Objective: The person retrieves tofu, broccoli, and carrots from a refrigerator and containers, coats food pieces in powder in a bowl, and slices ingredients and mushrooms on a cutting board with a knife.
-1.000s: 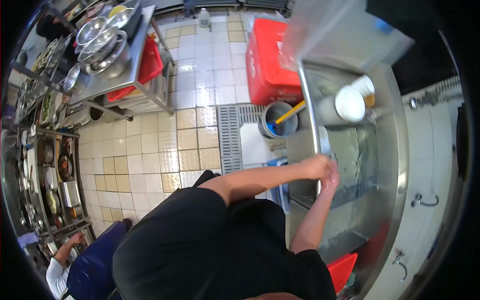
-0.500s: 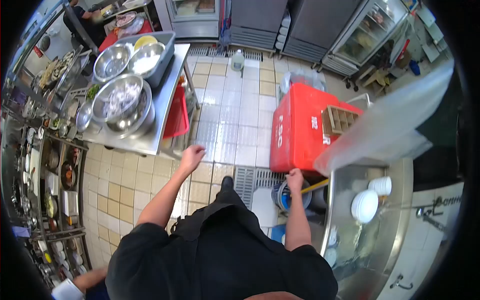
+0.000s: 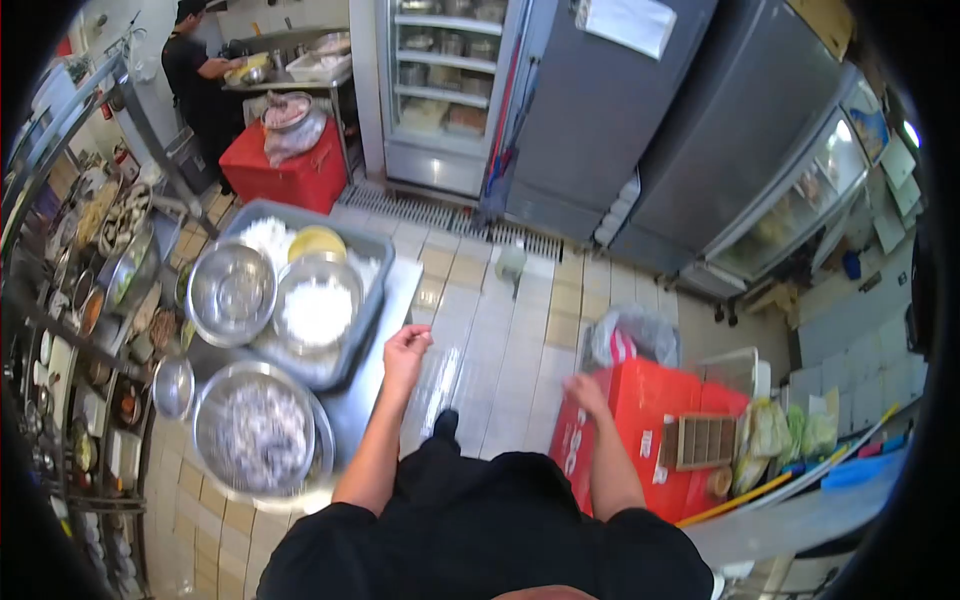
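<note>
Kitchen flr [image 3: 500,345] part hidden; L hand [image 3: 405,353] half-open, empty; R hand [image 3: 587,393] nr red box [image 3: 642,403], blurred, can't tell grip.

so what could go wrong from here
The tiled floor is shiny and may be slick, so a foot could slip.

The left hand appears close to the metal table; a careless swing might knock its edge or the grey tub.

The right hand, blurred, appears near the red box and might bump it.

The black top [image 3: 480,555] has short sleeves [image 3: 322,550].
</note>
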Tool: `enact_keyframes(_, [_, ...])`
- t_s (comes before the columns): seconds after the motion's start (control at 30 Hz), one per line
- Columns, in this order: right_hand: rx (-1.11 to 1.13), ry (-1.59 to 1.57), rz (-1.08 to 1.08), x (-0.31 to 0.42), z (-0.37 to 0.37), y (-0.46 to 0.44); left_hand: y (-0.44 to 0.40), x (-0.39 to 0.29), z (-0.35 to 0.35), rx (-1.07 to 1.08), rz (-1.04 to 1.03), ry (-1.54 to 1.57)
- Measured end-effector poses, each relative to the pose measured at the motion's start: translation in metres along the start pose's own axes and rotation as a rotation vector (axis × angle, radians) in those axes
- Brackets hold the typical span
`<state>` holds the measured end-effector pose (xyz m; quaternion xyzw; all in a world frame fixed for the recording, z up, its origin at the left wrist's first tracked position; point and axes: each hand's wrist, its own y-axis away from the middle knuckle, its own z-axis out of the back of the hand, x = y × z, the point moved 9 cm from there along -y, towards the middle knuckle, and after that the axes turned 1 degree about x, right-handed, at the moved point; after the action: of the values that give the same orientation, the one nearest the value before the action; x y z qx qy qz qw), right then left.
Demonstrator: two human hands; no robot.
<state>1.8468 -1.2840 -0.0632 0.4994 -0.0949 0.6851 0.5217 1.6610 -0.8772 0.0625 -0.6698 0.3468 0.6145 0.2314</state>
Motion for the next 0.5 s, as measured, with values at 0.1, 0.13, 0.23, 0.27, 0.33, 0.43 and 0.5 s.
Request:
enact_keyframes(0.1, [-0.157, -0.112, -0.283, -0.174, 0.03, 0.006, -0.107, -0.045, -0.048, 0.016, -0.076, 0.072])
enact_keyframes(0.13, [-0.021, 0.07, -0.582, -0.242, 0.036, 0.027, -0.141, -0.064, -0.063, -0.003, -0.128, 0.087])
enact_keyframes(0.23, [0.051, 0.044, -0.959, -0.242, 0.042, 0.088, -0.245, -0.128, -0.092, -0.061, -0.319, 0.113])
enact_keyframes(0.27, [0.038, 0.0, -0.983, -0.229, 0.041, 0.08, -0.282, -0.147, -0.097, -0.084, -0.401, 0.124])
enact_keyframes(0.33, [0.042, -0.049, -1.004, -0.205, 0.036, 0.045, -0.354, -0.184, -0.099, -0.131, -0.468, 0.126])
enact_keyframes(0.43, [0.066, -0.076, -0.987, -0.173, 0.035, -0.04, -0.462, -0.222, -0.076, -0.246, -0.522, 0.266])
enact_keyframes(0.5, [0.073, -0.066, -0.922, -0.146, 0.048, -0.118, -0.523, -0.232, -0.056, -0.308, -0.514, 0.279])
